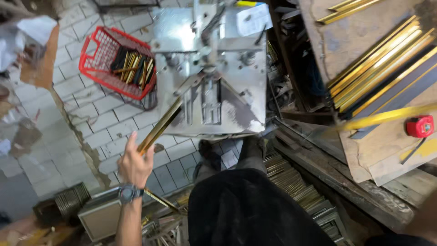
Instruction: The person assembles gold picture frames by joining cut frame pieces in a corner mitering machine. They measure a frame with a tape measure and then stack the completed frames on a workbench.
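Observation:
My left hand [134, 163], with a watch on its wrist, grips a long gold moulding strip [164, 124]. The strip runs up and to the right onto the bed of a silver metal machine [236, 77], where its far end lies by the central slot. My dark trousers and shoes show below the machine. My right hand does not appear; only a blurred brown patch sits at the bottom right corner.
A red wire basket [93, 54] with short gold and black offcuts stands on the tiled floor to the left. On the right, a wooden bench [364, 155] carries long gold mouldings [378, 68], a red tape measure [419, 126] and a blurred yellow strip [387, 116]. Stacked frame pieces [291, 182] lie by my feet.

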